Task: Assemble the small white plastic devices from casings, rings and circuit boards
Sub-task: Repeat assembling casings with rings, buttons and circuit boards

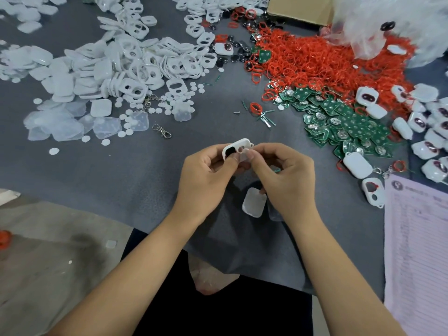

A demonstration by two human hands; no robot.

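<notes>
Here I am holding a white casing (236, 149) above the grey table (121, 163), my left hand (206, 175) curling its grip around the casing's left edge, thumb lying over its dark opening. My right hand (283, 175) is pinching the casing's right side with its grip, a green sliver showing by the fingers. A second white casing (254, 202) is lying just under my right hand. Red rings (327, 61) and green circuit boards (349, 122) are lying heaped to my right.
</notes>
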